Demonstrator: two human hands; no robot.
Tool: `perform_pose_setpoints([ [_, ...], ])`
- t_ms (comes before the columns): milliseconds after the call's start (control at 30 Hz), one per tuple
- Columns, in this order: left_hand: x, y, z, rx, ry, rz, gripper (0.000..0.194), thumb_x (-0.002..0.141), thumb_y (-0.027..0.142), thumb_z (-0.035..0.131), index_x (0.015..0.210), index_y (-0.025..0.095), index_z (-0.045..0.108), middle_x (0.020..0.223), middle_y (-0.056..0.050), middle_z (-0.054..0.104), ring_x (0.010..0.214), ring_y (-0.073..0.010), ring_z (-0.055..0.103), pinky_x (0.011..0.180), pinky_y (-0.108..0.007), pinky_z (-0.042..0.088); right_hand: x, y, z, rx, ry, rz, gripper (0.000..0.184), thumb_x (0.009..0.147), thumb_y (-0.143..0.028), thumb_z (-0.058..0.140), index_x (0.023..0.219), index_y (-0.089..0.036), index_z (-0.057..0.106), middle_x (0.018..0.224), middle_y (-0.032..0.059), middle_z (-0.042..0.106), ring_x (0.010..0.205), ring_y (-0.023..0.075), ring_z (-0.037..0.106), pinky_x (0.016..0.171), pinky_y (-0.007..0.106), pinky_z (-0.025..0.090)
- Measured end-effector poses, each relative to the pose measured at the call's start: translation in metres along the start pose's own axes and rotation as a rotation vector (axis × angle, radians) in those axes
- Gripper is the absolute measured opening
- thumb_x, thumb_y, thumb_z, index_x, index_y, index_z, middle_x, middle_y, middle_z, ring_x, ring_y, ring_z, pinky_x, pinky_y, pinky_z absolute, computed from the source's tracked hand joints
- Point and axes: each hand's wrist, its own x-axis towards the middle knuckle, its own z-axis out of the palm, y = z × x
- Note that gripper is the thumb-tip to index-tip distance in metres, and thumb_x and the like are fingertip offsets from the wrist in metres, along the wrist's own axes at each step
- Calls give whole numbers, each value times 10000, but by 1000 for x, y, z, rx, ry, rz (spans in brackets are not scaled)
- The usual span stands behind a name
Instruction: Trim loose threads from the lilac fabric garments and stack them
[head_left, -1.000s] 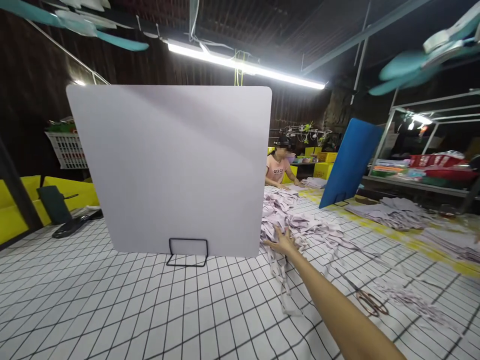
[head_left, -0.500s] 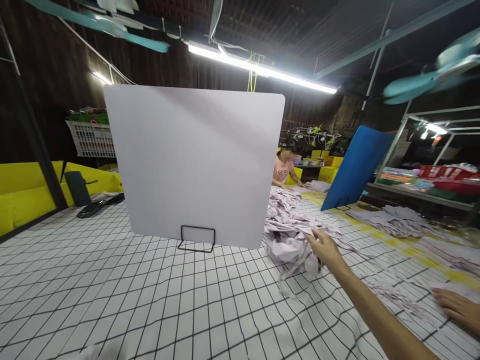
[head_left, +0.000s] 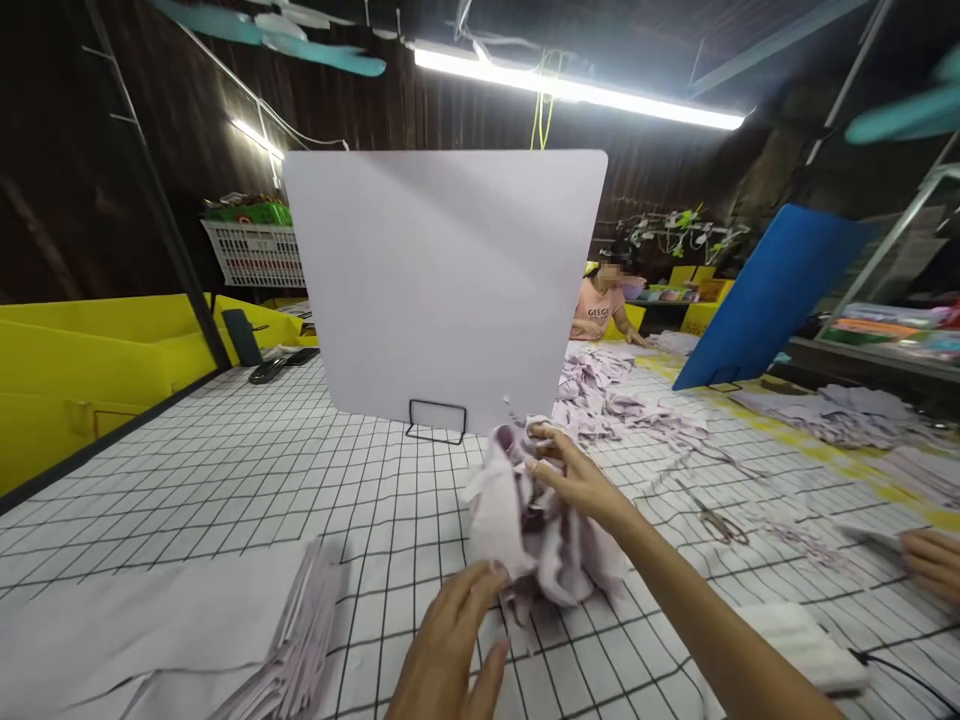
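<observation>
My right hand (head_left: 574, 478) is closed on a crumpled bunch of pale lilac cloth (head_left: 499, 515), which hangs over the grid-patterned tabletop (head_left: 390, 520). Just in front of the bunch, my left hand (head_left: 454, 640) has its thumb and fingers apart and holds nothing. Its fingertips come close to the cloth; whether they touch it I cannot tell. At the lower left lies a neat stack of folded lilac cloth (head_left: 225, 610). Behind my right hand spreads a loose heap of similar cloth (head_left: 600, 385).
A white board (head_left: 442, 280) stands on a wire holder ahead. To the right are scissors (head_left: 720, 522), a white block with a cord (head_left: 806, 645), a blue board (head_left: 765, 300) and a co-worker's hand (head_left: 934, 560). Another person (head_left: 600, 305) sits at the far end.
My right hand has pulled a bunch of cloth off the heap, toward me and left. My left hand has come into view. The view has turned slightly left and down.
</observation>
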Motion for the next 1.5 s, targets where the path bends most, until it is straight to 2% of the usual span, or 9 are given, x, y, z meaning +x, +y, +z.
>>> perform_pose_setpoints([
  [167, 31, 11, 2, 8, -325, -184, 516, 883, 142, 536, 1396, 189, 555, 1570, -141, 418, 1440, -324, 397, 1167, -502, 405, -29, 49, 1, -177, 0, 159, 410, 877, -462, 557, 1162, -200, 693, 900, 110, 787, 898, 297, 766, 780, 405, 584],
  [267, 35, 13, 13, 28, -356, -131, 508, 870, 122, 553, 1369, 213, 573, 1543, -128, 442, 1397, -320, 425, 1158, -495, 401, -59, 65, -5, -310, 9, 147, 432, 850, -515, 577, 1139, -222, 708, 1093, 128, 763, 1042, 321, 713, 872, 441, 543],
  [500, 87, -17, 42, 244, -245, -2, 524, 875, -3, 398, 1310, 193, 612, 1499, -138, 492, 1395, -304, 439, 1206, -558, 280, -66, 81, 1, -578, -9, 174, 199, 809, -273, 561, 894, -251, 739, 875, 74, 755, 837, 298, 701, 678, 373, 503],
  [600, 120, -30, 38, 259, -135, -88, 623, 833, -45, 431, 1399, 192, 539, 1585, -143, 397, 1473, -304, 352, 1227, -572, 212, -31, 85, -22, -670, 145, 279, 376, 905, -271, 407, 1095, -179, 717, 778, 118, 736, 726, 312, 697, 602, 382, 501],
  [700, 134, -37, 27, 238, -42, -229, 497, 812, -43, 490, 1243, 157, 638, 1465, -177, 530, 1428, -352, 409, 1187, -633, 222, -12, 82, -33, -735, 279, 283, 506, 935, -263, 328, 1322, -102, 613, 1116, 228, 723, 1049, 388, 673, 801, 493, 533],
  [833, 124, -40, 10, 169, 35, -325, 212, 873, 30, 505, 870, 148, 682, 1011, -150, 721, 1147, -338, 614, 1034, -543, 420, -33, 74, 9, -748, 139, 74, 516, 941, -372, 439, 1423, -247, 574, 1549, 134, 489, 1394, 370, 455, 1075, 558, 409],
  [1000, 99, -37, -11, -20, 170, -417, 171, 886, 58, 505, 796, 183, 580, 885, -61, 700, 911, -220, 649, 827, -337, 500, -49, 76, 67, -739, -181, -159, 353, 878, -324, 580, 1196, -356, 729, 1575, 20, 489, 1451, 353, 384, 1131, 585, 323],
  [1300, 64, -14, -41, -863, 293, -531, 194, 902, 375, 586, 842, 194, 549, 750, 19, 529, 630, -120, 479, 562, -208, 393, 6, 72, 17, -740, 103, 68, 459, 926, -230, 404, 1314, -127, 627, 1538, 266, 430, 1432, 509, 310, 1013, 787, 306],
  [1500, 54, 13, -65, -1084, 166, -388, 275, 866, 406, 685, 817, 176, 542, 752, 20, 532, 679, -98, 480, 628, -192, 395, -68, 17, 61, -302, -276, -208, 517, 824, -317, 612, 1339, -282, 650, 1369, 75, 667, 1271, 336, 579, 1059, 518, 465],
])
